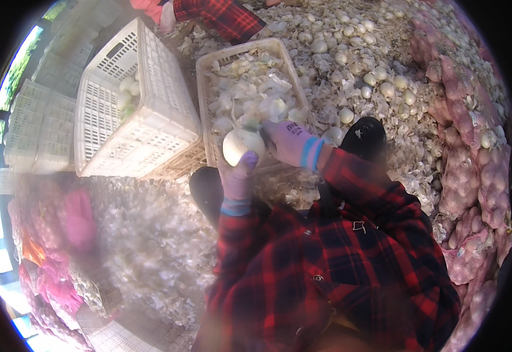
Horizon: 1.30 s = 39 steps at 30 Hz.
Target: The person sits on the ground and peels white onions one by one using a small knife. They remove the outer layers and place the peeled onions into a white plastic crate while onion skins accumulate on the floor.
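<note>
A large pale onion point(243, 147) is held by my left hand point(237, 176), in a light purple glove with a blue cuff, its thumb on the onion's near side. My right hand point(285, 140), gloved the same way, is closed at the onion's right side; something dark and blurred shows at its fingers, and I cannot tell what it is. Both hands are over the near end of a plastic crate point(201, 83) filled with onion skins and peelings point(247, 90). A loose root or stem strand rises above the held onion.
A tall white slatted crate point(168, 97) with several peeled onions point(128, 90) stands at the left. Loose onions point(387, 89) lie on skins at the upper right, beside pink mesh sacks of onions point(460, 171). Another person's plaid-sleeved arm point(218, 15) reaches in at the top.
</note>
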{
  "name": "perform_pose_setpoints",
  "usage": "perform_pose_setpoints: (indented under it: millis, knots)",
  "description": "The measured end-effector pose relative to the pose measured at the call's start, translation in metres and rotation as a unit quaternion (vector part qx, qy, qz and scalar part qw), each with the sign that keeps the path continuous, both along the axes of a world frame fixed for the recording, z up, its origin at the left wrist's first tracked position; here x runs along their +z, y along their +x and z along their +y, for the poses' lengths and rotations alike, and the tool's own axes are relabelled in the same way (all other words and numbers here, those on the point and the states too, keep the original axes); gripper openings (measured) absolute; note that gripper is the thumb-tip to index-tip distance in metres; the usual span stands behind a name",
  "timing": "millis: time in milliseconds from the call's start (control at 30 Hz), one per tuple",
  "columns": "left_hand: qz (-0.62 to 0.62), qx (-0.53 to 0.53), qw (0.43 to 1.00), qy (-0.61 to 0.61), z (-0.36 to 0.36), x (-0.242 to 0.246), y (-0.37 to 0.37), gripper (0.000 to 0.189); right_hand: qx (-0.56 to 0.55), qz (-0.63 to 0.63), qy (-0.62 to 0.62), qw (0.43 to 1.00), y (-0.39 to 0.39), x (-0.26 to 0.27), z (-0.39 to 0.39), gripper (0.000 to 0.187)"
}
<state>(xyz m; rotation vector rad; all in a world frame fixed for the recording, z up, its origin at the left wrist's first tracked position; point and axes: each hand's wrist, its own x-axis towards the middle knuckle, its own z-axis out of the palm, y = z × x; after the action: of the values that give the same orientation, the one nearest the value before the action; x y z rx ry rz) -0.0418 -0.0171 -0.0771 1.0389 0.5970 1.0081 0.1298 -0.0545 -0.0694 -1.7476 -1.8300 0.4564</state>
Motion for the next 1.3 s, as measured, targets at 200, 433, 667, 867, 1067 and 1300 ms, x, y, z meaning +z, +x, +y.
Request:
perform_pose_setpoints:
  millis: [200,433,667,867,1067,1300]
  knots:
    - [-0.027,-0.050,0.998,0.031,0.010,0.020,-0.002,0.086,-0.077,0.473,-0.140,0.866,0.016,0.024,0.002,0.037]
    - [-0.036,-0.088,0.995,-0.044,-0.002,0.027,0.008,0.084,-0.031,0.194,0.110,0.974,-0.001,0.048,0.007,0.027]
    - [-0.037,-0.151,0.988,-0.023,0.009,0.029,0.005,0.086,-0.065,0.596,-0.032,0.800,0.002,0.038,0.003,0.021]
    - [-0.076,-0.101,0.991,-0.044,-0.002,0.017,0.011,0.093,-0.074,0.744,-0.039,0.662,0.009,0.001,0.012,0.011]
    - [-0.191,-0.098,0.975,-0.056,0.011,0.019,-0.006,0.092,-0.259,0.508,-0.176,0.803,0.039,-0.045,0.014,0.019]
    - [-0.039,-0.027,0.998,0.049,0.022,0.015,-0.003,0.090,-0.082,0.472,-0.133,0.868,0.012,0.019,-0.005,0.037]
